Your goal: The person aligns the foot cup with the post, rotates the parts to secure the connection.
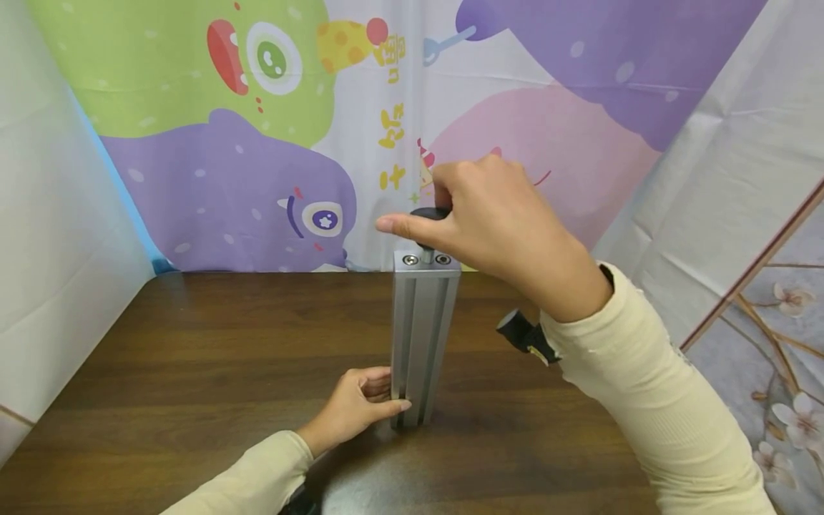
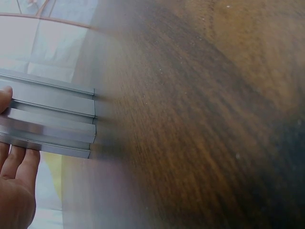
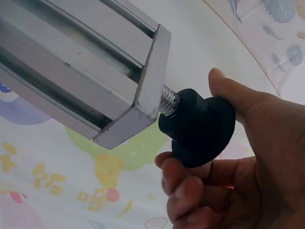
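An aluminium extrusion profile (image 1: 421, 336) with grooved sides stands upright on the wooden table. Near its lower end, my left hand (image 1: 350, 408) grips it, thumb on the front face and fingers round the far side. A metal end plate (image 3: 153, 78) with two screw heads caps the top. From that plate rises a threaded stud (image 3: 169, 101) carrying a black levelling foot (image 3: 202, 131). My right hand (image 1: 498, 214) holds the foot, thumb at the rim of its disc and the fingers curled on the opposite side. A short length of thread shows between foot and plate.
The brown wooden table (image 1: 225, 372) runs back to a cartoon-printed curtain (image 1: 257, 186). White cloth hangs at left (image 1: 58, 236) and right (image 1: 727, 143). A black camera (image 1: 524, 336) sits on the right wrist, below the cuff.
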The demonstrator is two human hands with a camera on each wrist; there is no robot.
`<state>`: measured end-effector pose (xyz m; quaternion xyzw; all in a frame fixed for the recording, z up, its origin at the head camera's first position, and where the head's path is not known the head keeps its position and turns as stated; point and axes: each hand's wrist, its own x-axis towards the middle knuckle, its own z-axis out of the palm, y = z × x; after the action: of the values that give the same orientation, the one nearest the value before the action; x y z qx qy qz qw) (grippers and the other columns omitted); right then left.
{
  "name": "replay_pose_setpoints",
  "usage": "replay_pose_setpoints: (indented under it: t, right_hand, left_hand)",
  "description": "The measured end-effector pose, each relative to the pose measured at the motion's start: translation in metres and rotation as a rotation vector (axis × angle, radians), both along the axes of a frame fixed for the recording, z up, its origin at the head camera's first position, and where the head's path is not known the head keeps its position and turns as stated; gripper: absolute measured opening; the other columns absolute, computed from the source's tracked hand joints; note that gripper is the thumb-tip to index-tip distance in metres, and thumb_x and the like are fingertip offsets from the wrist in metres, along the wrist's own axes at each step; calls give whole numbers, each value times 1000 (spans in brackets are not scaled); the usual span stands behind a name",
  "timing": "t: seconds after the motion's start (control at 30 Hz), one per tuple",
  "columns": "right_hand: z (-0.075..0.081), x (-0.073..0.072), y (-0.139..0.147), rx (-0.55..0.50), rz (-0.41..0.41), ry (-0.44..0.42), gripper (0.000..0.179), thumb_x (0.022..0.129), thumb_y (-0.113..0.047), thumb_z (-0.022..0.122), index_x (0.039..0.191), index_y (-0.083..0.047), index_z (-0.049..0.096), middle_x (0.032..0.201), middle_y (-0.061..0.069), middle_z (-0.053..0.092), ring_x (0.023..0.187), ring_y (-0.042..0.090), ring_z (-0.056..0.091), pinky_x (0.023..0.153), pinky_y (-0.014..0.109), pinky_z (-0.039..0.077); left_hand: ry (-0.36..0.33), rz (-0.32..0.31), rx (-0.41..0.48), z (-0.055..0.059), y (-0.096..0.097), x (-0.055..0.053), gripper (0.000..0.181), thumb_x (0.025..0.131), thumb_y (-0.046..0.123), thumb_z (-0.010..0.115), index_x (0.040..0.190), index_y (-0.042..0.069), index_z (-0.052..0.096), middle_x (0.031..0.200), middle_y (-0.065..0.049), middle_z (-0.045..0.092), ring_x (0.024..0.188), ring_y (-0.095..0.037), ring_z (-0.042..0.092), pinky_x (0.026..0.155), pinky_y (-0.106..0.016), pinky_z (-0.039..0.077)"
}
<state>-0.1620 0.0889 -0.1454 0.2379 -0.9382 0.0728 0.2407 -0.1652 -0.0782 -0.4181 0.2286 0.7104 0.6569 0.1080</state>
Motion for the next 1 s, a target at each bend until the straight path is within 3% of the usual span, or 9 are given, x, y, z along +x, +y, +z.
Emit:
replay_pose_setpoints:
  t: [0.13, 0.23, 0.37, 0.5, 0.6, 0.73, 0.87, 0.93, 1.0]
  right_hand:
    - [7, 2, 6, 34, 28, -129, 53, 77, -66, 46, 64, -15, 53, 56, -4, 48, 54, 14, 45, 60, 30, 40]
    - [14, 1, 20, 98, 146, -262, 45, 86, -56, 42, 96, -16, 62, 83, -5, 63, 73, 11, 57, 81, 32, 42]
    - [18, -10, 41, 175, 437, -399, 44, 93, -35, 44, 133, -17, 40, 128, -6, 48, 106, 7, 51, 93, 29, 40]
    - [17, -24, 51, 142, 758, -473, 46, 94, -10, 43, 138, -13, 31, 142, -3, 31, 128, 10, 29, 104, 28, 30]
    - [17, -30, 51, 104, 896, -499, 47, 92, 3, 40, 136, -10, 35, 143, -1, 29, 133, 13, 19, 110, 30, 17]
    - [17, -32, 50, 98, 919, -533, 49, 90, 10, 37, 132, -13, 43, 140, -2, 35, 132, 13, 23, 109, 31, 19]
    - [16, -31, 48, 93, 863, -503, 44, 90, 7, 41, 127, -14, 49, 133, -3, 45, 124, 11, 36, 102, 29, 34]
    - [16, -29, 46, 84, 792, -452, 36, 91, -3, 47, 124, -14, 53, 125, -4, 51, 111, 9, 47, 92, 27, 42]
    - [16, -25, 40, 69, 658, -379, 29, 89, -19, 54, 118, -16, 58, 112, -6, 59, 96, 6, 54, 79, 24, 47]
  left_hand:
    - [-5, 7, -4, 0, 0, 0, 41, 74, 1, 69, 110, -11, 54, 106, -23, 60, 100, -31, 57, 85, -31, 48]
    - [-3, 12, -3, 1, 0, 1, 40, 74, 0, 69, 109, -11, 55, 105, -23, 60, 99, -31, 58, 84, -31, 49]
    - [1, 16, -5, 2, 1, 0, 39, 74, 0, 69, 109, -11, 56, 104, -22, 61, 97, -30, 59, 83, -30, 49]
    - [-1, 16, -12, 1, 1, 0, 39, 74, 0, 69, 109, -11, 55, 104, -22, 61, 97, -29, 59, 82, -29, 49]
    - [1, 14, -5, -3, 1, -2, 39, 74, 0, 69, 108, -11, 55, 104, -22, 61, 97, -29, 59, 82, -29, 50]
    - [3, 15, 5, -15, 1, -7, 41, 73, 3, 71, 109, -9, 56, 104, -20, 62, 96, -26, 60, 82, -28, 50]
    - [11, 20, 7, -24, 1, -10, 43, 73, 8, 73, 109, -7, 57, 104, -18, 63, 96, -22, 60, 82, -27, 50]
    - [17, 24, 8, -25, 1, -11, 43, 73, 9, 73, 109, -7, 57, 103, -18, 63, 96, -22, 60, 82, -27, 50]
    - [15, 28, 7, -25, 2, -11, 43, 72, 9, 73, 109, -7, 57, 103, -18, 63, 95, -22, 61, 81, -27, 50]
